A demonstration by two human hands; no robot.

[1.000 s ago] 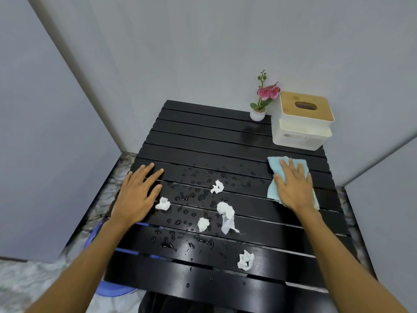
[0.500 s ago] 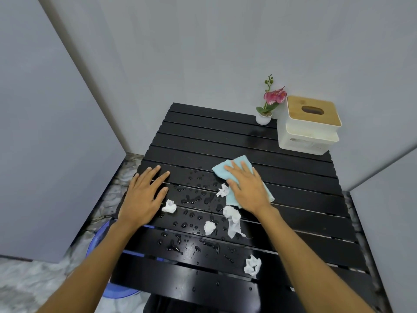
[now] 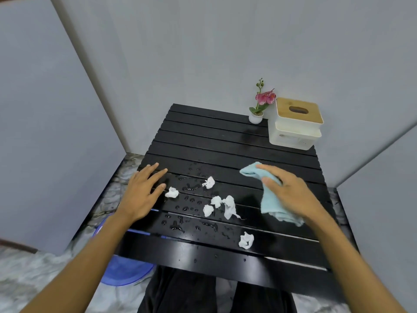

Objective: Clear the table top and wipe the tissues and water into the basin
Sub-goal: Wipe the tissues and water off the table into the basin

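- The left hand [image 3: 144, 190] lies flat on the black table [image 3: 225, 141], fingers spread, holding nothing.
- The right hand [image 3: 291, 190] pinches a blue cloth [image 3: 270, 204], which hangs down to the table.
- White tissue bits [image 3: 229, 206] and water drops [image 3: 191, 188] sit between the hands.
- A blue basin [image 3: 121, 272] sits on the floor, under the table's left edge.

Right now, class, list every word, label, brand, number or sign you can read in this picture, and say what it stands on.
None: no readable text anywhere in view.
Tissue box: faint marks on its white front, too blurred to read.
Flower pot, blue cloth, crumpled tissues, black slatted table, blue basin: no markings show.
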